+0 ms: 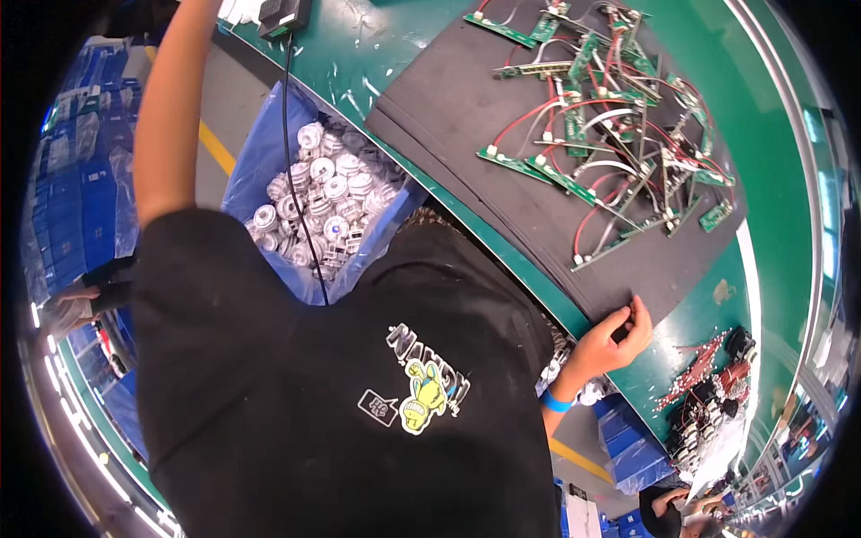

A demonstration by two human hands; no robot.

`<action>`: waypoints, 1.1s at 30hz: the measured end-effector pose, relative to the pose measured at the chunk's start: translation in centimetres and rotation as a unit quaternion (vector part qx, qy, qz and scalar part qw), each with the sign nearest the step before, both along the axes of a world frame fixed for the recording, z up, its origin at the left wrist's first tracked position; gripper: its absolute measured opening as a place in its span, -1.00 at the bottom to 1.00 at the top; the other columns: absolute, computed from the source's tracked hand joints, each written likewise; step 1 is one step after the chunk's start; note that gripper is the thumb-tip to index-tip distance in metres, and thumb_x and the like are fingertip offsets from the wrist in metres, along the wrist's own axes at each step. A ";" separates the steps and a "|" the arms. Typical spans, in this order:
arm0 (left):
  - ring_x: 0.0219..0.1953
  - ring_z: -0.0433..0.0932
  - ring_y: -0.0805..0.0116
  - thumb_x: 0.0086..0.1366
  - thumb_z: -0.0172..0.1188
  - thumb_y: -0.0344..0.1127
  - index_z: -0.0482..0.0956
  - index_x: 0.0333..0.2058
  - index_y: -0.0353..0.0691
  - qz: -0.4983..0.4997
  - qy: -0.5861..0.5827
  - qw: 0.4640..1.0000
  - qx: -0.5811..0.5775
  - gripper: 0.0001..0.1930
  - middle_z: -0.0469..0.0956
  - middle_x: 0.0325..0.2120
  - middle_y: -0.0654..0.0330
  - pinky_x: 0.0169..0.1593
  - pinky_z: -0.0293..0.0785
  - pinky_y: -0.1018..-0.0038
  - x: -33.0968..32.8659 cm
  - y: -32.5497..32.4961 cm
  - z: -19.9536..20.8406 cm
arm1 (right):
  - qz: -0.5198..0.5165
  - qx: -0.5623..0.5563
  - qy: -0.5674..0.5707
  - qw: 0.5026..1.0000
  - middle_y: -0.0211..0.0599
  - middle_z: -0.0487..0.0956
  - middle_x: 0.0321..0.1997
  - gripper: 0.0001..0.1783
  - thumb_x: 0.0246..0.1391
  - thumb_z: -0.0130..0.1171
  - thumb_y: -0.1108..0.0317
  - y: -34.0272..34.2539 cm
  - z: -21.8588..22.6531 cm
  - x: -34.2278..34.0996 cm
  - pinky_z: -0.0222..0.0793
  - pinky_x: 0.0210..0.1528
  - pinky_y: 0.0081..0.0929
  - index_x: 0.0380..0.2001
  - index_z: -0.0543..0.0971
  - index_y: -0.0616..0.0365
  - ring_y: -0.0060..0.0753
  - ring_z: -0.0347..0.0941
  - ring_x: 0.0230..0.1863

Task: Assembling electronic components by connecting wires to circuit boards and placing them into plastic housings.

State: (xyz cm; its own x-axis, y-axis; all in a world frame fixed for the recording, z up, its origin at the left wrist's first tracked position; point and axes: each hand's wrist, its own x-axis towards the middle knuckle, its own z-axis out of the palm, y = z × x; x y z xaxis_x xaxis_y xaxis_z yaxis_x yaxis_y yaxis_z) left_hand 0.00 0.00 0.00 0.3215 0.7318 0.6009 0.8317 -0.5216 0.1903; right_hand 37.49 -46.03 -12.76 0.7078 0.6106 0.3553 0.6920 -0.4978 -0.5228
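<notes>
My right hand (619, 339) rests at the near edge of a dark grey mat (457, 125) on the green table. Its fingers are loosely bent, with a gap between thumb and forefinger, and nothing shows in them. A blue band circles that wrist. Farther up the mat lies a loose tangle of narrow green circuit boards (560, 179) joined by red, white and black wires; the hand is apart from them. My left arm (170, 117) reaches up past the top edge, so the left hand is out of sight.
A blue lined bin (260, 166) of white round plastic parts (336, 188) stands left of the table. A black cable (291, 134) hangs over it from a black box (285, 16). Red wires (695, 372) and black-and-white components (704, 421) lie at the table's right end.
</notes>
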 end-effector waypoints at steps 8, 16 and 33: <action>-0.07 0.44 -0.14 0.09 0.15 -0.26 0.45 -0.09 -0.32 0.180 0.051 0.877 -0.442 -0.59 0.49 -0.19 -0.21 0.00 0.36 0.14 -21.3 -25.6 -40.0 | 0.001 -0.031 -0.049 0.998 -0.22 0.53 -0.20 -0.78 0.06 0.05 0.57 0.5 -0.7 -1.0 0.30 -0.15 -0.44 -0.21 0.57 0.25 -0.29 0.41 -0.17; 0.03 0.38 -0.12 -0.11 0.37 -0.16 0.10 0.19 -0.27 0.394 0.018 0.817 -0.420 -0.09 0.24 0.08 -0.13 0.02 0.35 0.07 -14.4 -33.0 -44.8 | 0.014 -0.027 -0.074 0.997 -0.24 0.54 -0.17 -0.78 0.12 0.04 0.47 0.7 -0.5 -0.4 0.34 -0.15 -0.48 -0.17 0.55 0.25 -0.37 0.43 -0.20; -0.01 0.41 -0.15 -0.20 0.44 -0.20 0.05 0.10 -0.32 0.404 -0.122 0.756 -0.501 -0.07 0.38 -0.05 -0.21 0.04 0.34 0.22 -13.7 -32.7 -39.3 | 0.033 0.033 -0.006 0.999 -0.26 0.48 -0.17 -0.78 0.10 -0.01 0.54 -1.3 -1.8 0.5 0.27 -0.17 -0.54 -0.17 0.51 0.26 -0.41 0.37 -0.21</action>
State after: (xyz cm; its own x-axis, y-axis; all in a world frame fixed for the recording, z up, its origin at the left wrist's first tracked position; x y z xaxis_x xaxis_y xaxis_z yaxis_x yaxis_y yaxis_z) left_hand -13.74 -32.71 -39.34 -0.5045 0.7572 -0.4148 0.6780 0.6449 0.3526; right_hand 37.97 -47.30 -14.57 0.6626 0.6306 0.4041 0.7280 -0.4157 -0.5451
